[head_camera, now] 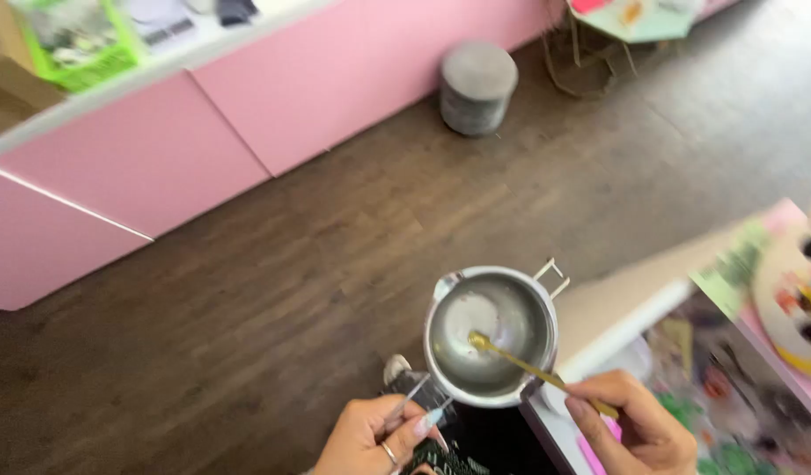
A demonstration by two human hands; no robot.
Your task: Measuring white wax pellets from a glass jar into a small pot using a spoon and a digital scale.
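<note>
A small round steel pot [493, 339] with a pouring lip and a wire hook is held above the dark wooden floor. My left hand [370, 435] grips its thin metal handle [410, 400] at the bottom of the view. My right hand [638, 422] pinches a slim gold-coloured stick or spoon [537, 369]; its tip rests inside the pot near the middle. The pot's inside looks grey and wet, and I cannot tell what is in it.
A table edge [634, 321] with blurred colourful items sits at the right. Pink cabinets [159, 149] line the far wall, with a green basket [71, 44] on top. A grey round stool [477, 88] stands on the floor beside a wire-legged table [625, 26].
</note>
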